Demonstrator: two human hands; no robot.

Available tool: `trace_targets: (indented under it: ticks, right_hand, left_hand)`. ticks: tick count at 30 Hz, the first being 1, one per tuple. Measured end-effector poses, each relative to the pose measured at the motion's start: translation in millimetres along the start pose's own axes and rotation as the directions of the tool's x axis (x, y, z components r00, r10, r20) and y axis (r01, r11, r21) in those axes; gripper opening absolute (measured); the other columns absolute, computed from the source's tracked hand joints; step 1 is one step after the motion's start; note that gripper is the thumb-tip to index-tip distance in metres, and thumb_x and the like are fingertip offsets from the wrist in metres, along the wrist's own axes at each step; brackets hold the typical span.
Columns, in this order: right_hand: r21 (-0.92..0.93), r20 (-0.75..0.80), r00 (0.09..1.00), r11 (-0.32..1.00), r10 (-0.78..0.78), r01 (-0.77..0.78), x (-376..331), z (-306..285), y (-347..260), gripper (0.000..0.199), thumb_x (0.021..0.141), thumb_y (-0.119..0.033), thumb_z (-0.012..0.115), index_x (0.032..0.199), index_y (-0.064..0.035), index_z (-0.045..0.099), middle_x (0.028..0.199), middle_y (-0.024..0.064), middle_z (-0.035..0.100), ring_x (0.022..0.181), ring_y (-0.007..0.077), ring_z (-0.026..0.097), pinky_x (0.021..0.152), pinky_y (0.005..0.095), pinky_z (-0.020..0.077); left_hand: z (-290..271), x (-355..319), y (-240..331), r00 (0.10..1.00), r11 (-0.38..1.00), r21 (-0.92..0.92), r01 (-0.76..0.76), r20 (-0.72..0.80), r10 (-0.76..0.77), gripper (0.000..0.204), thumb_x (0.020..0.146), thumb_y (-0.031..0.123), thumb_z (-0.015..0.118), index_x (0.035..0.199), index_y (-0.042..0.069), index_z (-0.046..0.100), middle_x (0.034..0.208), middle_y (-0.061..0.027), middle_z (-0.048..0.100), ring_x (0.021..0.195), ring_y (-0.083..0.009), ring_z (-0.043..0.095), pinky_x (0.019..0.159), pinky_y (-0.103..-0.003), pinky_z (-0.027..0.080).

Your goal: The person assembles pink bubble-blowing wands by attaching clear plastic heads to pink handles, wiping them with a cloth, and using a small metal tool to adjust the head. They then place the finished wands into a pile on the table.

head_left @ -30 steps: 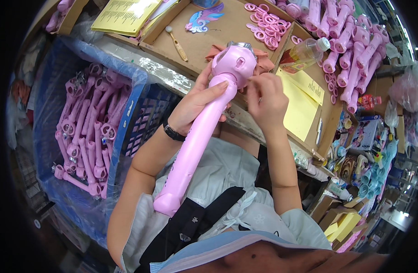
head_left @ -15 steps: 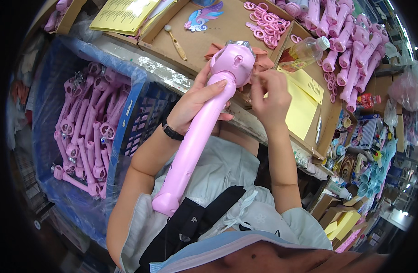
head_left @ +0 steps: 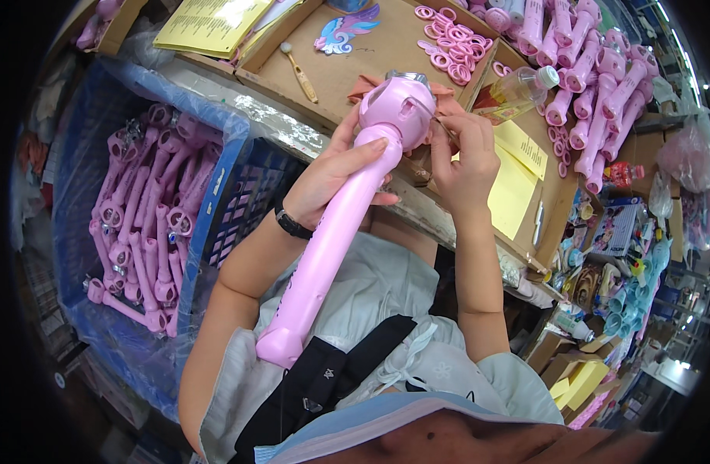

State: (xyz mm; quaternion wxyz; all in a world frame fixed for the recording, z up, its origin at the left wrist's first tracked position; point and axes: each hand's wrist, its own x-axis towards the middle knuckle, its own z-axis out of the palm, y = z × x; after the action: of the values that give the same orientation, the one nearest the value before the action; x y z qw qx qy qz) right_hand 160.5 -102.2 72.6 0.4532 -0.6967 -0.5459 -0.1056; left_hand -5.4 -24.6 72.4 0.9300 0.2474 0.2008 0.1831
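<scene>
A long pink plastic toy wand [head_left: 332, 224] with a round, windowed head lies slantwise across my lap, its head up at the table edge. My left hand [head_left: 336, 174] wraps round its neck, thumb on top. Close against the right side of the head, my right hand [head_left: 469, 158] pinches with thumb and forefinger. Something thin and dark shows at those fingertips, too small to name. A shiny silver piece [head_left: 407, 76] sits at the head's top. Behind the head, an orange-brown cloth [head_left: 446, 100] is partly hidden.
To the left stands a blue crate [head_left: 235, 147] of similar pink wands [head_left: 142, 224]. On the cardboard-lined table are a wooden-handled brush [head_left: 299, 73], a winged cutout [head_left: 346, 32], pink rings [head_left: 457, 45], a bottle [head_left: 517, 91], yellow paper [head_left: 510, 203] and a pen [head_left: 538, 220]. More wands [head_left: 602, 85] pile at right.
The wand's head has turned a little, showing more of a window on its left. My right fingers have shifted slightly and now pinch at the head's side.
</scene>
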Motion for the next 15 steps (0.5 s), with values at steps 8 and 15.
trace_targets:
  ticks: [8, 15]
  right_hand:
    - [-0.006, 0.014, 0.999, 0.999, 0.049, -0.049, -4.1, -0.8, 1.5, 0.016, 0.073, -0.004, 0.068, 0.085, -0.0080, 0.059, 0.083, 0.0069, 0.060, 0.066, 0.0226, 0.061, 0.053, 0.0313, 0.0489]
    - [-0.043, 0.032, 0.997, 0.996, -0.073, 0.075, -5.1, -3.5, 0.1, 0.017, 0.071, -0.005, 0.069, 0.085, -0.0086, 0.060, 0.081, 0.0071, 0.060, 0.069, 0.0225, 0.061, 0.055, 0.0326, 0.0496]
  left_hand:
    - [3.5, -1.1, 1.8, 1.000, 1.000, -0.006, 0.014, -0.018, -0.014, 0.064, 0.091, 0.012, 0.055, 0.143, 0.025, 0.019, 0.114, -0.0051, 0.049, 0.092, -0.0133, 0.058, 0.065, -0.039, 0.061]
    - [4.5, -2.5, 2.7, 0.999, 0.999, 0.018, 0.037, -0.025, -0.037, 0.066, 0.091, 0.012, 0.056, 0.144, 0.025, 0.018, 0.117, -0.0044, 0.047, 0.096, -0.0134, 0.056, 0.066, -0.039, 0.061]
